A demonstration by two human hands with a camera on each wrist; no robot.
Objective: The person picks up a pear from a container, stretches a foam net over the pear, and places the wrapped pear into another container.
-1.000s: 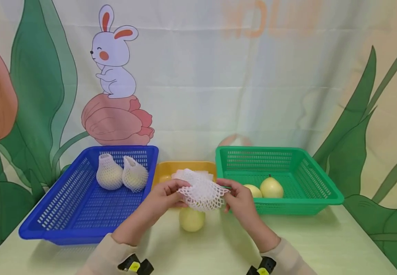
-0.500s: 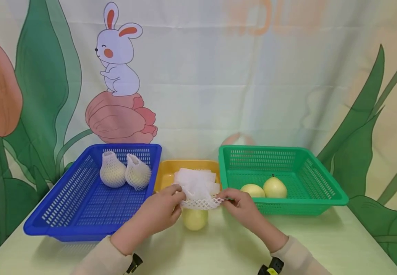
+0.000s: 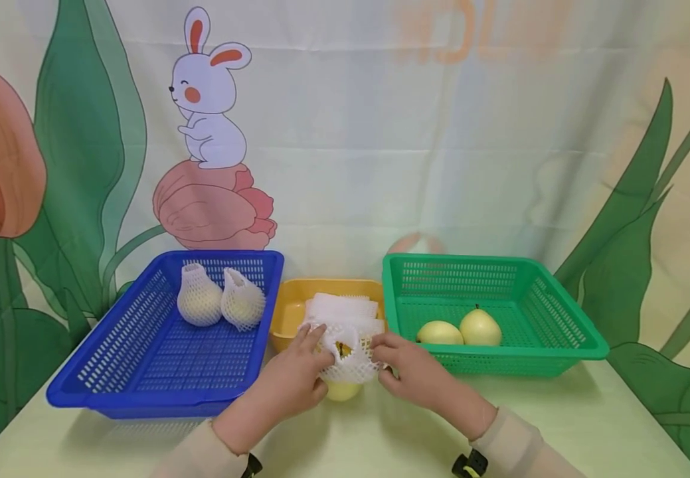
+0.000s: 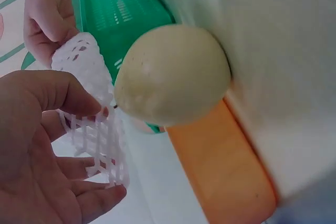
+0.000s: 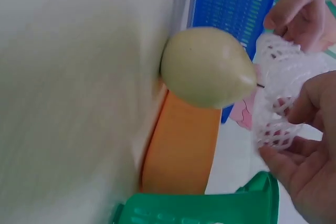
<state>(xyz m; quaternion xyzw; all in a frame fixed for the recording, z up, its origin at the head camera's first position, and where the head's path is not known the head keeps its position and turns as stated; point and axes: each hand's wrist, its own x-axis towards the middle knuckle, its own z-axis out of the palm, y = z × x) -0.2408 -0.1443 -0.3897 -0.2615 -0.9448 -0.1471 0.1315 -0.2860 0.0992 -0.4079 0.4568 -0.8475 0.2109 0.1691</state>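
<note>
A pale yellow pear (image 3: 343,392) stands upright on the table, its top covered by a white foam fruit net (image 3: 358,365) in the head view. My left hand (image 3: 298,373) pinches the net's left edge, and my right hand (image 3: 412,369) holds the right edge. Between them the net's mouth is spread, with the dark stem showing through the mesh. From the left wrist, the net (image 4: 105,140) appears stretched over the left fingertips, just off the stem end of the pear (image 4: 173,77). The right wrist view shows the right thumb and fingers on the net (image 5: 275,129).
Behind the pear, a yellow basket (image 3: 287,318) holds a stack of foam nets (image 3: 341,307). At left is a blue basket (image 3: 165,372) with two netted pears (image 3: 199,302). The green basket (image 3: 560,332) at right contains two bare pears (image 3: 479,327).
Both hands have lowered the foam net from above and behind the pear onto its top. Its mouth has spread, and the stem now shows through it.
</note>
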